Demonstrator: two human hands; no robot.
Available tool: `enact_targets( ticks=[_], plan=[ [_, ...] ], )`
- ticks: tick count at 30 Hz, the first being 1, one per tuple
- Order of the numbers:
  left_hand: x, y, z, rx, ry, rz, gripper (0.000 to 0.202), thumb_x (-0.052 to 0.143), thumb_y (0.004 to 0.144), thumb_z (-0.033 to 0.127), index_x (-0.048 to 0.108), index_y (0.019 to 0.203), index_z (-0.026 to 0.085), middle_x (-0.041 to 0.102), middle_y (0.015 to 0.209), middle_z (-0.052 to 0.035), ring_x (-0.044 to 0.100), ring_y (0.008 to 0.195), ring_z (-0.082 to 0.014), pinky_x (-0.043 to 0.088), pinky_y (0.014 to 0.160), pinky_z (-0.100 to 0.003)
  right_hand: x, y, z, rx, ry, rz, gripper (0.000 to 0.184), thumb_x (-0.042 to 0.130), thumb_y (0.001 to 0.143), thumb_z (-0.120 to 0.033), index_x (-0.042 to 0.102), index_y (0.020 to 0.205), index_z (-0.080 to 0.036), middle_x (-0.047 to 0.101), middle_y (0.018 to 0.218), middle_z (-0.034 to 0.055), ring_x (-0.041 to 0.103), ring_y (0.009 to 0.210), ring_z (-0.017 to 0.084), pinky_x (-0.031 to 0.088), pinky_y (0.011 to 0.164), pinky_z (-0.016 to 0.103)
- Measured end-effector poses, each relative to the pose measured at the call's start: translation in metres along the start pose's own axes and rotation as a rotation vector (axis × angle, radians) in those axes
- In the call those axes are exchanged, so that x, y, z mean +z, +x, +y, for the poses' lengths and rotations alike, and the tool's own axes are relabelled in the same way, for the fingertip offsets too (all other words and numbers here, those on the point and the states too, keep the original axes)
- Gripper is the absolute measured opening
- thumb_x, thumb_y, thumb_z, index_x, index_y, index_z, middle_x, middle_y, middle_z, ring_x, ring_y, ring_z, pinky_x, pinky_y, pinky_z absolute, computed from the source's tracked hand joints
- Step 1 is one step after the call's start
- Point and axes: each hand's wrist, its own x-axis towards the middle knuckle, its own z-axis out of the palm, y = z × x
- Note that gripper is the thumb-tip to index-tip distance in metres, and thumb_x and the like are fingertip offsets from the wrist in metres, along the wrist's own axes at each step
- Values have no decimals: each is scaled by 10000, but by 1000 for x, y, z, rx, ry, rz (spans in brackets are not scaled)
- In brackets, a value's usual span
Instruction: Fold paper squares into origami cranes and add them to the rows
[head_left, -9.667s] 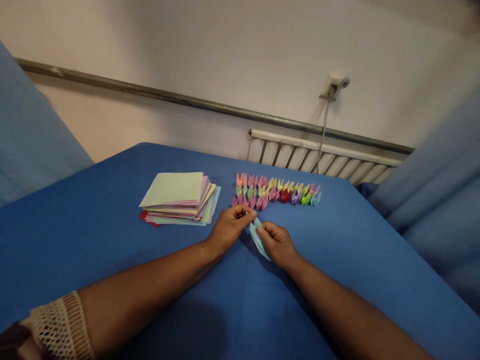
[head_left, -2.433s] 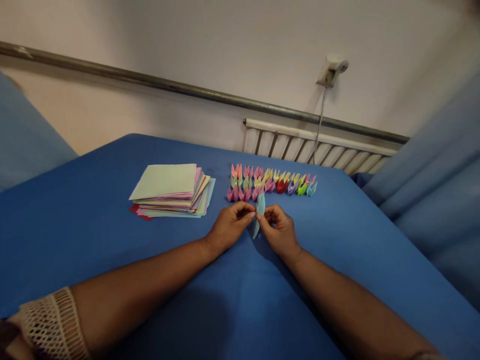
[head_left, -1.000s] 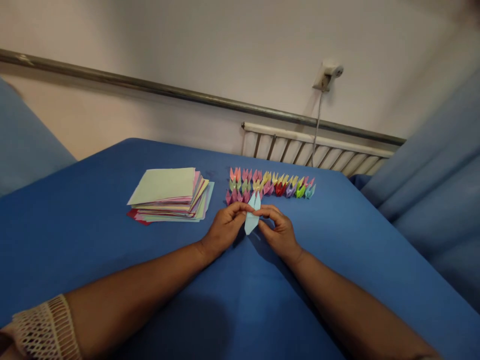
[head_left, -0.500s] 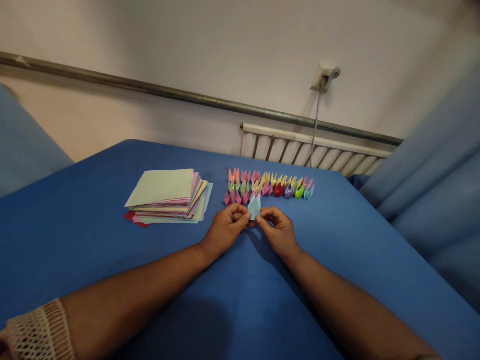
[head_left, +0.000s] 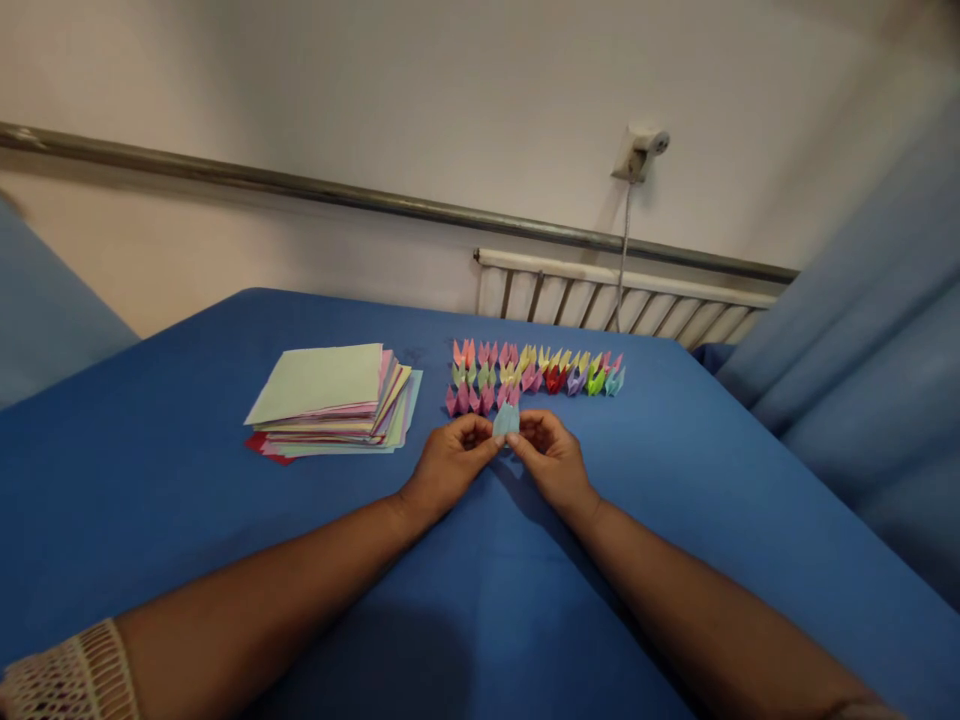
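Observation:
A small piece of folded light-blue paper (head_left: 507,419) stands upright between my two hands, over the middle of the table. My left hand (head_left: 455,463) pinches its lower left side, thumb in front and fingers curled behind. From the other side, my right hand (head_left: 553,462) grips its lower right part between thumb and fingers. Both thumb tips nearly meet at its bottom edge. Just behind the hands stand rows of small folded paper cranes (head_left: 555,379) in pink, yellow, green, red, purple and blue. The fingers behind the paper are partly hidden.
A thick stack of coloured paper sheets (head_left: 322,385) lies left of the hands, pale green on top. Blue cloth covers the table (head_left: 187,500). Behind it are a radiator (head_left: 555,285), a metal rail (head_left: 360,200) and a plugged-in cord (head_left: 624,240). A blue curtain (head_left: 862,380) hangs at right.
The thumbs have come closer together at the bottom of the light-blue paper, and its top looks lower and wider. The camera view has shifted slightly.

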Motion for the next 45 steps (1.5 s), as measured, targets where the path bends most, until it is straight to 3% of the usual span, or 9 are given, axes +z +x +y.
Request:
enact_targets(
  ticks=[4, 7, 13, 17, 25, 30, 36, 40, 45],
  plan=[
    [-1, -1, 2, -31, -21, -8, 245, 697, 692, 369, 589, 687, 149, 530, 634, 40, 472, 601, -96, 360, 572, -214, 1, 2, -3, 117, 9, -41, 232, 694, 714, -388, 588, 700, -181, 557, 564, -40, 485, 508, 90, 390, 520, 228],
    [-1, -2, 4, -60, -67, -55, 253, 678, 714, 381, 582, 683, 148, 505, 611, 47, 435, 574, -86, 335, 554, -210, 1, 1, -9, 125, 20, -49, 274, 697, 697, -413, 560, 643, -182, 513, 515, -57, 437, 474, 78, 355, 490, 215],
    [-1, -2, 5, -58, -70, -115, 316, 603, 792, 436, 581, 663, 148, 508, 605, 33, 457, 582, -96, 373, 570, -221, 0, 0, -12, 116, 17, -58, 296, 685, 702, -431, 547, 622, -182, 486, 500, -57, 410, 473, 80, 320, 483, 218],
    [1, 0, -1, -34, -114, -101, 263, 696, 725, 393, 577, 774, 164, 535, 661, 41, 497, 609, -92, 405, 579, -209, 0, 0, -11, 98, 8, -58, 282, 676, 711, -425, 554, 629, -184, 483, 512, -56, 416, 485, 83, 323, 491, 219],
    [0, -2, 1, -64, -124, -137, 280, 651, 764, 416, 551, 726, 158, 519, 648, 37, 525, 617, -104, 488, 645, -263, -2, -2, -15, 88, -80, -77, 335, 603, 789, -469, 562, 627, -178, 492, 503, -49, 440, 497, 93, 346, 519, 227],
    [3, -2, 0, -58, -146, -131, 255, 744, 678, 321, 568, 751, 151, 562, 678, 36, 527, 628, -87, 442, 622, -217, -4, -1, -12, 83, -100, -36, 337, 622, 782, -474, 563, 625, -181, 481, 505, -52, 427, 489, 92, 335, 512, 230],
    [-4, 2, 3, -268, -384, -217, 259, 769, 683, 288, 591, 805, 146, 618, 675, 14, 581, 611, -90, 448, 605, -208, -3, 0, -10, 143, 128, -103, 402, 525, 843, -549, 614, 745, -169, 598, 633, 4, 534, 548, 112, 422, 568, 252],
    [-10, 5, 3, -363, -534, -353, 268, 776, 697, 279, 608, 850, 136, 667, 768, -36, 622, 679, -107, 472, 626, -203, -1, 0, -10, 182, 259, -122, 314, 652, 778, -493, 616, 744, -182, 601, 629, -16, 538, 536, 97, 425, 555, 234],
    [-14, 7, 0, -403, -607, -415, 253, 777, 705, 240, 626, 877, 133, 677, 788, -49, 637, 698, -111, 491, 654, -201, 2, -1, -15, 179, 306, -139, 279, 741, 709, -427, 608, 709, -182, 576, 578, -45, 508, 499, 75, 414, 529, 215]
  ],
)
